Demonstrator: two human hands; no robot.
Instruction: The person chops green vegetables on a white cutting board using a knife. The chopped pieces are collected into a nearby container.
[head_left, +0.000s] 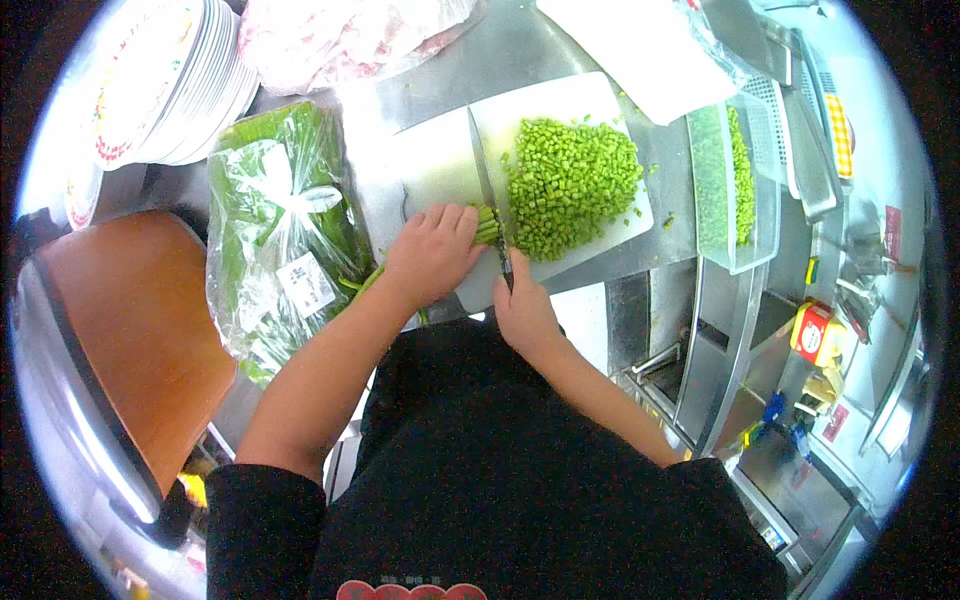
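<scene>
A white cutting board (450, 146) lies on the steel counter before me. My left hand (435, 251) presses a bunch of thin green vegetable stalks (486, 225) down on the board's near part. The handle of a kitchen knife (486, 172) is in my right hand (523, 304); the long blade points away from me and stands across the cut end of the stalks, close to my left fingers. To the right of the blade, a broad heap of short chopped green pieces (574, 184) covers much of the board. A few bits are scattered past its right edge.
Left of the board lies a tied clear plastic bag of green leaves (277, 195). Stacked patterned plates (161, 82) stand at the far left, beside a bag of pinkish contents (337, 45). A clear plastic container (712, 180) with chopped greens sits to the right.
</scene>
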